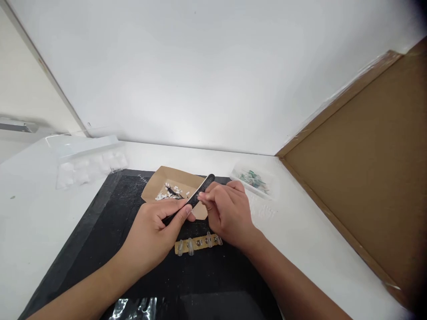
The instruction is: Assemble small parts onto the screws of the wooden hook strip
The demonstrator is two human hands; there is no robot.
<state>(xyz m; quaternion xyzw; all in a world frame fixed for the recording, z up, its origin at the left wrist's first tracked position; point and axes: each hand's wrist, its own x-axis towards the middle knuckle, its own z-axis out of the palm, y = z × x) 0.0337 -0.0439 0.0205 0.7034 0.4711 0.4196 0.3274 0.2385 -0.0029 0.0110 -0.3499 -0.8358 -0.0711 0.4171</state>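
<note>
While the left hand (156,229) pinches a black nail file (195,196), the right hand (227,209), at three o'clock, fingers closed, presents a small nail tip to its grit.

Both forearms are stretched forward and angled inward. The left hand (156,224) is closed in a pinch, while the right hand (228,211) is curled, fingertips meeting.

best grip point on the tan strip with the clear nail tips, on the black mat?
Take the tan strip by its bare short ends, probably the left end, pinching front and back edges from above. It lies flat on the black mat, with clear tips standing along it. The right hand hangs over the right end.
</note>
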